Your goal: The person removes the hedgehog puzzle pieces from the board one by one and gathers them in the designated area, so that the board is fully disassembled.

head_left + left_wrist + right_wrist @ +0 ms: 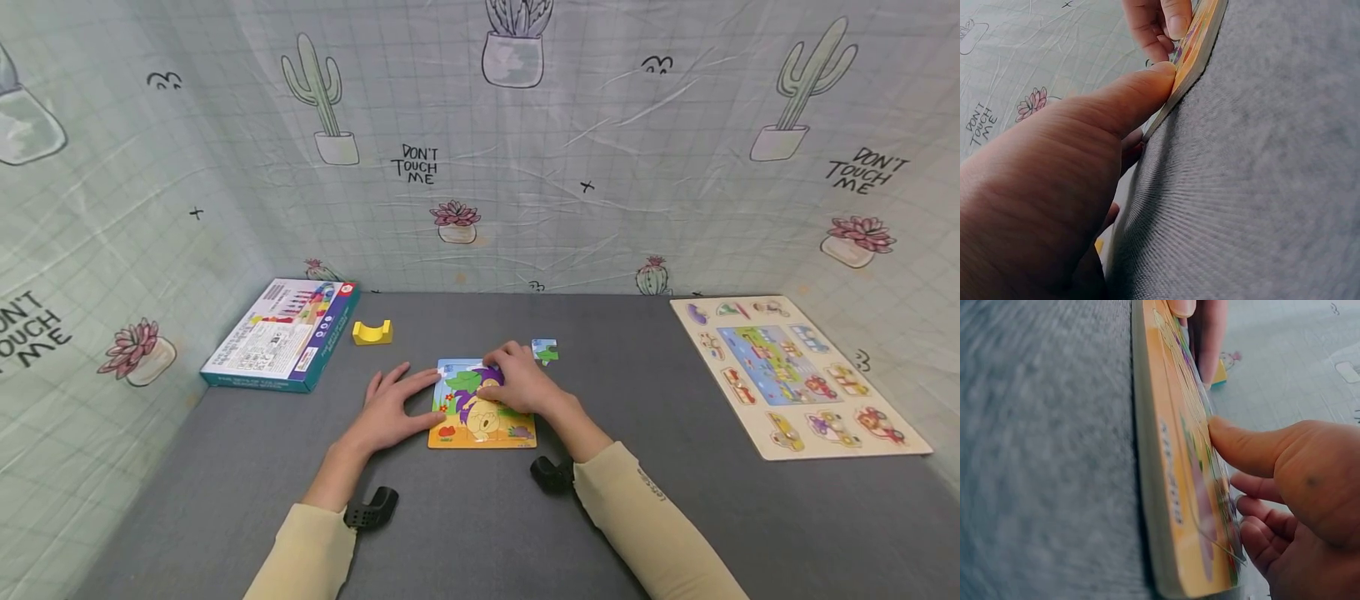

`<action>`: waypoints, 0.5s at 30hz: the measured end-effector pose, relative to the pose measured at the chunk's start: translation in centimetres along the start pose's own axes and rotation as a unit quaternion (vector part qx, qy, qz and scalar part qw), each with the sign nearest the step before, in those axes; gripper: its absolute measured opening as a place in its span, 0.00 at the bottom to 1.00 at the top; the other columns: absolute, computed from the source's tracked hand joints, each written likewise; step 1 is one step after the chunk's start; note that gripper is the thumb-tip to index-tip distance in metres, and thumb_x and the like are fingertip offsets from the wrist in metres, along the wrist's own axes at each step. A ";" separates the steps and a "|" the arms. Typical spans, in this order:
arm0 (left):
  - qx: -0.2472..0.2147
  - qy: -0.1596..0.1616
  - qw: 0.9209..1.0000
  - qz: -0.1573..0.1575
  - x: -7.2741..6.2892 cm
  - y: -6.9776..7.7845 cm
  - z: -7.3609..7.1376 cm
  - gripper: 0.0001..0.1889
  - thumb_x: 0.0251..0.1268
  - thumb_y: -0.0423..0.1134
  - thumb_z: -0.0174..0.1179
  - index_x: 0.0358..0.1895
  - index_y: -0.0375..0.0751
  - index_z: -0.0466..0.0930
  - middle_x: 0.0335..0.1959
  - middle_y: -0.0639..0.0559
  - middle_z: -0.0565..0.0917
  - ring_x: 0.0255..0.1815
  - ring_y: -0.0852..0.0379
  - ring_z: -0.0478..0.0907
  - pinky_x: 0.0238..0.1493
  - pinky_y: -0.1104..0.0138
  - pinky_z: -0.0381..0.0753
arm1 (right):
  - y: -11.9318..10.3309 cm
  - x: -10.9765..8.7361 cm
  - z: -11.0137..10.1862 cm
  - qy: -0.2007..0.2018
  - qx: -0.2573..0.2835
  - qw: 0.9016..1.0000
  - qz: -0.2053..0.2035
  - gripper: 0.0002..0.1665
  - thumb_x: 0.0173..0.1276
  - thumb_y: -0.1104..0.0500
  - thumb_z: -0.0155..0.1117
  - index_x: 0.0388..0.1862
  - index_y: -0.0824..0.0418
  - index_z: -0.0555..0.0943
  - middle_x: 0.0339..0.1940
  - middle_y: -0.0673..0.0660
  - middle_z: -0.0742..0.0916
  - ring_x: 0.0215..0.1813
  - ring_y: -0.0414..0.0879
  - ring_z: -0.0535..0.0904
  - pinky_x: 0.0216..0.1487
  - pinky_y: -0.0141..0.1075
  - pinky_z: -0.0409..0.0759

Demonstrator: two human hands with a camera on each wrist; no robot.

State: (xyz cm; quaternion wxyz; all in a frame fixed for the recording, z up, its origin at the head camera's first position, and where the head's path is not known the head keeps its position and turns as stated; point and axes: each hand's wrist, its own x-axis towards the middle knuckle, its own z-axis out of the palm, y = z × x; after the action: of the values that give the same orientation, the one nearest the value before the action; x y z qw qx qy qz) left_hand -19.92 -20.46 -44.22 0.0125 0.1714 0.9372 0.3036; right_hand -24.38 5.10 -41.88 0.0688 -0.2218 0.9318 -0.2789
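Observation:
A jigsaw puzzle board [442, 439] with an orange border and a purple-and-green cartoon picture lies flat on the table. My left hand [390, 414] rests at its left side, fingers spread, the thumb on the board's lower left edge. In the left wrist view, that thumb [1141, 87] touches the orange border. My right hand [525, 383] pinches a puzzle piece with bent fingers and thumb over the board's upper right, mostly covering the piece. In the right wrist view, the right thumb [1241, 440] touches the picture. Beyond this hand lies a loose blue-and-green puzzle piece [545, 350].
A yellow block [372, 333] with a curved notch stands behind my left hand. Left of it lies a flat box [288, 333] with teal sides. A larger wooden picture board [757, 429] lies at right. Patterned fabric [525, 233] walls the grey table [465, 533].

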 end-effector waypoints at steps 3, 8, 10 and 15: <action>0.000 -0.002 1.000 -0.002 0.0 0.1 0.0 0.37 0.62 0.57 0.69 0.72 0.47 0.73 0.72 0.46 0.73 0.79 0.36 0.50 0.72 0.36 0.33 | -0.1 -0.1 0.1 0.006 0.004 1.000 -0.002 0.28 0.70 0.51 0.71 0.63 0.64 0.78 0.63 0.62 0.73 0.62 0.57 0.65 0.62 0.51 0.71; 0.002 -0.003 1.000 -0.005 0.0 0.1 -0.1 0.37 0.62 0.57 0.69 0.72 0.47 0.73 0.71 0.46 0.73 0.79 0.36 0.50 0.72 0.35 0.33 | -0.1 -0.1 0.2 0.012 0.015 1.000 -0.003 0.28 0.70 0.53 0.71 0.63 0.65 0.77 0.63 0.63 0.72 0.62 0.57 0.64 0.62 0.51 0.70; 0.003 -0.003 1.000 -0.005 0.0 0.1 0.0 0.37 0.62 0.57 0.69 0.72 0.48 0.73 0.71 0.46 0.73 0.79 0.36 0.50 0.72 0.35 0.33 | -0.1 0.0 0.2 0.013 0.022 1.000 -0.003 0.28 0.69 0.53 0.71 0.63 0.65 0.76 0.63 0.63 0.72 0.63 0.58 0.63 0.63 0.51 0.70; 0.004 -0.001 1.000 -0.004 0.0 0.1 0.0 0.37 0.62 0.57 0.69 0.72 0.48 0.74 0.72 0.47 0.73 0.79 0.37 0.50 0.72 0.36 0.33 | -0.1 0.0 0.2 0.018 0.028 0.999 -0.013 0.29 0.69 0.55 0.72 0.63 0.65 0.75 0.63 0.63 0.72 0.65 0.58 0.63 0.65 0.52 0.67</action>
State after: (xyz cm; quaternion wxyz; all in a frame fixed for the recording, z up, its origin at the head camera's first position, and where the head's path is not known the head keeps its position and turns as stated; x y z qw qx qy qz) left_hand -19.92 -20.36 -44.13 0.0140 0.1679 0.9389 0.3001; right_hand -24.29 4.98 -42.01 0.0545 -0.2269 0.9219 -0.3093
